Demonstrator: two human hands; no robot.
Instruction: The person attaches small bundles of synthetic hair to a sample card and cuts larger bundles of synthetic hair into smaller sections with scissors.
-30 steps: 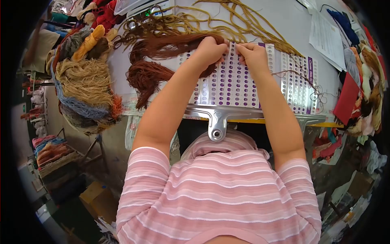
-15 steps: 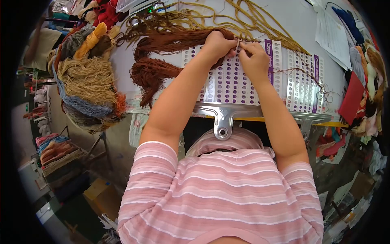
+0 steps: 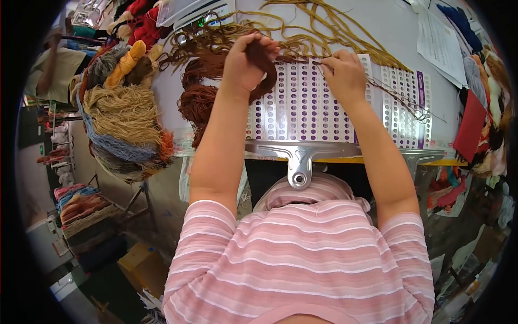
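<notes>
Left hand curls fingers round brown hank | right hand, now apart, pinches thin strands, seemingly separated out

A: Where could a hand pass?
B: Between the forearms, above the punched cards, as far as the brown thread crossing between left hand and right hand. A skein hangs in a loop from the left.
A: Near edge?
B: A metal clip juts towards the body.
A: Sides?
B: Left, brown yarn crowds the arm. Right, bare table lies between olive yarn and paper.
</notes>
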